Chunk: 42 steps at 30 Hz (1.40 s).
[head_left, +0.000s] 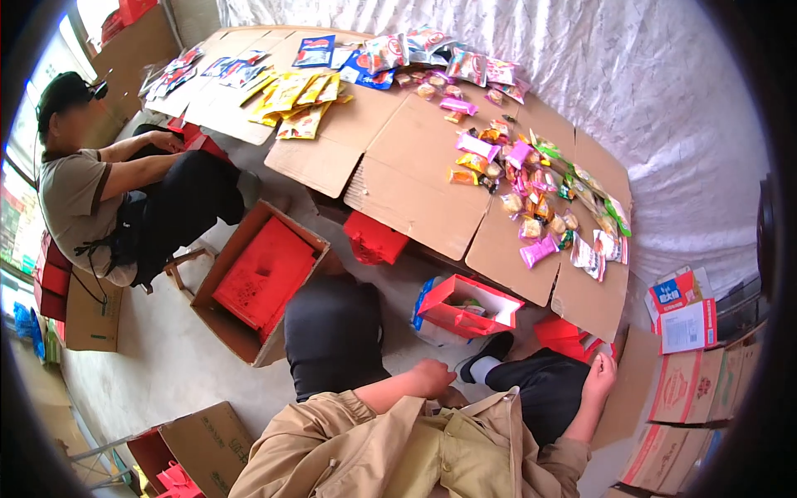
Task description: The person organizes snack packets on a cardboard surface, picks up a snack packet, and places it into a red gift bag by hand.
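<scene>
My left hand (434, 378) is curled above my lap, its fingers turned down and partly hidden. Over my right knee, my right hand (599, 375) is closed, with nothing visible in it. Just beyond that hand lies red paper packaging (563, 337), half under the table edge. An upright red gift bag (464, 320) stands open in front of me, with a few wrapped snacks inside. Small wrapped sweets and cakes (535, 193) are spread over the cardboard-covered table (423, 187). Green-edged packets (585, 193) and white packets (588, 258) lie along its right side.
A carton (261, 280) of flat red bags stands left of my knee. A seated person (93, 187) handles a red bag farther left. Yellow packets (299, 99) and blue packets (314, 51) lie on the table's far side. Stacked cartons (685, 386) line the right; another carton (205, 445) is behind left.
</scene>
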Tool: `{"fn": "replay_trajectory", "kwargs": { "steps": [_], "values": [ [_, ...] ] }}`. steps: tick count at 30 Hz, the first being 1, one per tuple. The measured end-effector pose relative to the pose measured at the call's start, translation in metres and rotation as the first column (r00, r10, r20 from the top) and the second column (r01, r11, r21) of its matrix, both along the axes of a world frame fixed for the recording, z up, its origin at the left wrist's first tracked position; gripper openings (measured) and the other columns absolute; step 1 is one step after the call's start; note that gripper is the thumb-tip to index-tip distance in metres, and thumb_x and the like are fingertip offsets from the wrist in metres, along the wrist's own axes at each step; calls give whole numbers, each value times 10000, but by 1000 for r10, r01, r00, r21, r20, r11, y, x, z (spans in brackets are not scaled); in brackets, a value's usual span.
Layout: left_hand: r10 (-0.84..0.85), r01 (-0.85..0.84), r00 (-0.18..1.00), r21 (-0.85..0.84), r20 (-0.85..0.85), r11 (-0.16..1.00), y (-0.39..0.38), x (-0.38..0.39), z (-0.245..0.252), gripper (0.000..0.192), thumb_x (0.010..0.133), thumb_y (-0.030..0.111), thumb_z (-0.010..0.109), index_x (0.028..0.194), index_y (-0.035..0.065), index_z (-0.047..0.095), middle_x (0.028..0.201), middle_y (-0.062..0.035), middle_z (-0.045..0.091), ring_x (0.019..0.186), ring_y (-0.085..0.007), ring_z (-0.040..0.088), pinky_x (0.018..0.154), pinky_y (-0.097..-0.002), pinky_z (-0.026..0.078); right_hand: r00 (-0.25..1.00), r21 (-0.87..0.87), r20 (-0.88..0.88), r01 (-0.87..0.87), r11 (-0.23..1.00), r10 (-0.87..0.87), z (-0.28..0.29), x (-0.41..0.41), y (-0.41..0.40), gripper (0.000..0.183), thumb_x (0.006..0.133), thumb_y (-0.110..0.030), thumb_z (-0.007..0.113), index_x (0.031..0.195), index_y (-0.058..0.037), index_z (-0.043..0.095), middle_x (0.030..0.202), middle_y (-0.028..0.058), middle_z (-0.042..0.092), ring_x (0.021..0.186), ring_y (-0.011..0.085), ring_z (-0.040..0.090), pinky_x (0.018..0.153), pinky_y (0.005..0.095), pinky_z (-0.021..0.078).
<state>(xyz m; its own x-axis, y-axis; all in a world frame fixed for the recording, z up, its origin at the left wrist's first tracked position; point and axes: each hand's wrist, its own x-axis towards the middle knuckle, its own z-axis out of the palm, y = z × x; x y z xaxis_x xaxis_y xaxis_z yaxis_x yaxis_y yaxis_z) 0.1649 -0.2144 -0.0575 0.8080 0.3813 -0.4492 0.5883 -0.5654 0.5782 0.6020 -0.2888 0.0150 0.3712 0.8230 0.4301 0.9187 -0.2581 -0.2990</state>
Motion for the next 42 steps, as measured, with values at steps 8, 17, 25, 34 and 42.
{"fn": "replay_trajectory", "kwargs": {
  "steps": [8,17,25,34,42],
  "values": [
    [104,-105,994,20,27,994,0,-8,-28,372,833,321,690,1138,109,660,1052,-162,703,1017,-360,686,833,-504,566,1000,-28,27,-6,1000,6,-8,11,-3,233,984,-126,589,1077,70,671,1064,223,669,1014,369,636,908,442,510],
    [48,-48,999,-5,5,999,-7,25,-21,335,821,298,676,1087,95,665,1008,-181,700,1000,-380,681,828,-500,559,990,-45,-133,-60,997,53,-38,52,-2,273,1014,-140,557,1103,102,646,1106,233,652,1043,380,623,917,432,513],
    [-4,11,992,-54,126,998,-4,28,-8,333,805,309,680,1053,87,691,965,-161,718,969,-373,701,802,-493,568,985,10,56,-166,986,165,47,-52,27,302,1003,-192,567,808,35,612,800,236,607,733,392,575,700,436,489],
    [-31,30,999,16,32,999,-6,30,-20,283,868,276,635,1066,86,703,975,-182,719,978,-372,706,793,-489,574,968,69,79,-244,967,239,52,-60,36,292,983,-134,569,750,41,584,754,245,578,716,391,562,690,450,482],
    [68,-70,995,32,77,997,-15,27,-14,298,880,299,612,1052,75,706,959,-189,714,966,-376,705,813,-492,566,973,-9,60,-222,975,222,51,-56,37,279,979,-130,542,762,18,637,754,185,641,718,355,605,693,428,503]
  ]
}}
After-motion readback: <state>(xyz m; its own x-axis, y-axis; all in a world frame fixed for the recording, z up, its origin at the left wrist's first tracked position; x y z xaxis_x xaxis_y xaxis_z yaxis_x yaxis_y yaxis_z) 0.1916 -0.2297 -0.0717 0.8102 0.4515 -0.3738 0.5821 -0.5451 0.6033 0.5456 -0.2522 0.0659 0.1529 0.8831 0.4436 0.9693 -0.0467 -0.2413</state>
